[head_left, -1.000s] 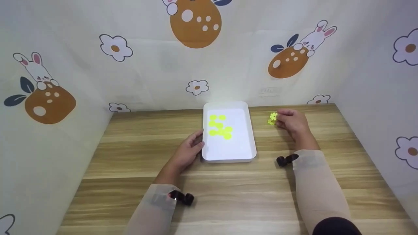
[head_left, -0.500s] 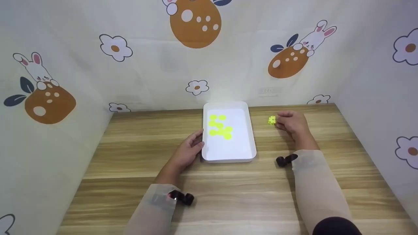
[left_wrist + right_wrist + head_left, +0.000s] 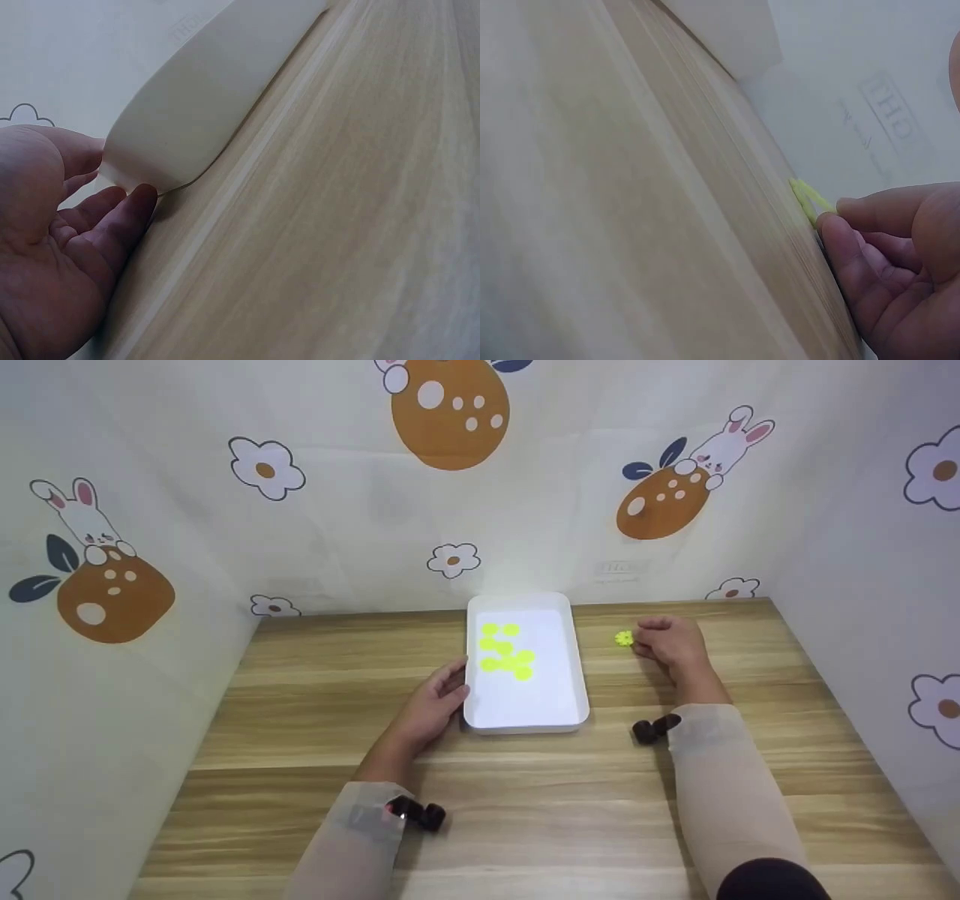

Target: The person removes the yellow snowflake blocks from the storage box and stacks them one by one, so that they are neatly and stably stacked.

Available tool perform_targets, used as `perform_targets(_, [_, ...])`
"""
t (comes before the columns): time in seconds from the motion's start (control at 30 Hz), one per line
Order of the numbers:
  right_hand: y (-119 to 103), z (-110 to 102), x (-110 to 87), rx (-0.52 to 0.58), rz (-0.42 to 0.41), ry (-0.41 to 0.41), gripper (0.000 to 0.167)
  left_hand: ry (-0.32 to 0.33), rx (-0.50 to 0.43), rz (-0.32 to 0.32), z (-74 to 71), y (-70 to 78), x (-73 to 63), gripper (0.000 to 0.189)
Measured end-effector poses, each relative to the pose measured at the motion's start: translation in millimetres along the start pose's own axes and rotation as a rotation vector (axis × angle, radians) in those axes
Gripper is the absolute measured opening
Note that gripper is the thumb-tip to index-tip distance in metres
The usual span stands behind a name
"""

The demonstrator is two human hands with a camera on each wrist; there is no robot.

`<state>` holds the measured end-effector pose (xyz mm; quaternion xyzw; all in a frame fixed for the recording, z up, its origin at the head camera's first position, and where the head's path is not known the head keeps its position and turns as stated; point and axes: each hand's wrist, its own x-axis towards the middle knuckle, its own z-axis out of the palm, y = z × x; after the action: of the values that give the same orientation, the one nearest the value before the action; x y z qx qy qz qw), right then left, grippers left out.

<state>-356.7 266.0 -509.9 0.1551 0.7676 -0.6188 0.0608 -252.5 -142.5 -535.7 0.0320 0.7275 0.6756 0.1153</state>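
My right hand (image 3: 673, 646) pinches a bright yellow notched plastic disc (image 3: 624, 638), a snowflake-shaped piece, between thumb and index finger. It is low over the wood, right of the tray. In the right wrist view the yellow piece (image 3: 804, 196) shows edge-on as two thin leaves that meet at the far end, by the fingertips of my right hand (image 3: 900, 262). My left hand (image 3: 429, 706) rests with its fingertips and thumb against the left side of a white tray (image 3: 525, 709). The tray's outer wall (image 3: 187, 97) fills much of the left wrist view.
Several yellow discs (image 3: 504, 648) lie flat inside the tray, mostly in its left half. The wooden table (image 3: 525, 810) ends at a pale curtain (image 3: 352, 525) printed with rabbits, fruit and flowers, which closes off the back and both sides.
The raised yellow disc in my right hand has come down onto the one beneath, and the two now overlap as one shape in the head view. My left hand and the tray stay put.
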Motion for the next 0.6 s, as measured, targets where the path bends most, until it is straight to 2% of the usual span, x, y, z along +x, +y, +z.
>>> perform_targets(0.27, [0.0,-1.2,-0.7,-0.029,0.006,0.011,0.043,0.010,0.046,-0.015,-0.3,3.0,-2.3,0.054])
perform_targets(0.6, [-5.0,-1.4,-4.5,-0.106,0.008,0.023,0.042,0.013,0.054,-0.020,-0.2,3.7,-2.0,0.053])
